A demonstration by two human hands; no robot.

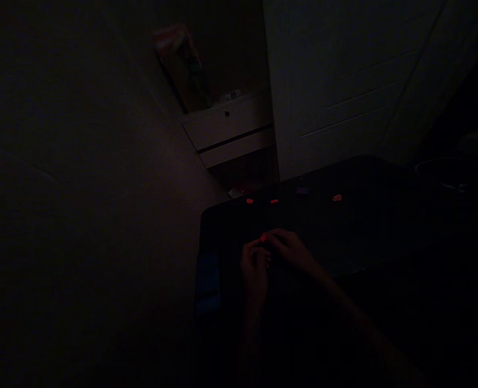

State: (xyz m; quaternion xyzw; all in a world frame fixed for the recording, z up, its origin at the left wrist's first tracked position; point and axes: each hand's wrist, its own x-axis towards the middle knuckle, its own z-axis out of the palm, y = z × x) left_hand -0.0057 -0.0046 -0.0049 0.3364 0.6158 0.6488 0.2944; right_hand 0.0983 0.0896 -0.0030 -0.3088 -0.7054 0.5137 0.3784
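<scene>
The scene is very dark. Over a dark table, my right hand pinches a small bright red piece at its fingertips; its kind is too small and dim to make out. My left hand is right beside it, fingers curled and closed, with its fingertips close to the red piece. Whatever the left fingers hold is hidden in shadow. Farther back on the table lie a small orange-red piece, a short orange-red bar, a rounder orange lump and a dim purple block.
A flat bluish rectangular object lies at the table's left edge. A wall rises on the left. Behind the table stand a drawer unit and a pale panelled door. A faint curved rim shows at right.
</scene>
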